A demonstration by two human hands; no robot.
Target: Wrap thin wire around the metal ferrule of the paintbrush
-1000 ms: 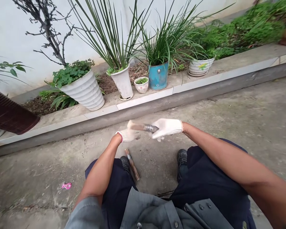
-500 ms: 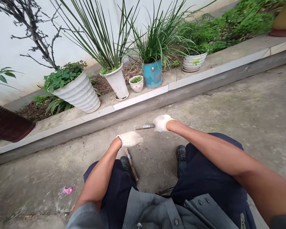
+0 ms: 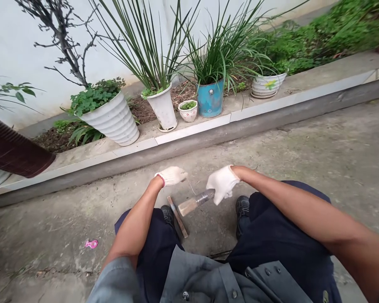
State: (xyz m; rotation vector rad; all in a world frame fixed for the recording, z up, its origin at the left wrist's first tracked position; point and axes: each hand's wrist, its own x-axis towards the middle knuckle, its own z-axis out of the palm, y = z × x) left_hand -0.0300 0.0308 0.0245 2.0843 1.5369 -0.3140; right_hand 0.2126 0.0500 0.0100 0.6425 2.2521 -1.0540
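Observation:
My right hand (image 3: 222, 184), in a white knit glove, is closed on one end of a flat wooden stick (image 3: 188, 206) with silvery wire (image 3: 205, 196) wound round it. The bare end of the stick points left and down. My left hand (image 3: 173, 176), gloved too, pinches the loose end of a thin strand that runs to the winding. Below it, a second wooden stick (image 3: 180, 223) with a greyish band near its top lies on the concrete beside my left shoe (image 3: 167, 214).
A low tiled ledge (image 3: 156, 142) crosses in front, carrying several potted plants, among them a blue pot (image 3: 210, 99) and a ribbed white pot (image 3: 116, 120). A small pink item (image 3: 91, 244) lies on the concrete at the left.
My right hand has come down and turned, showing the wound stick's broad face. The left hand has risen slightly, and a strand now shows stretched between it and the winding.

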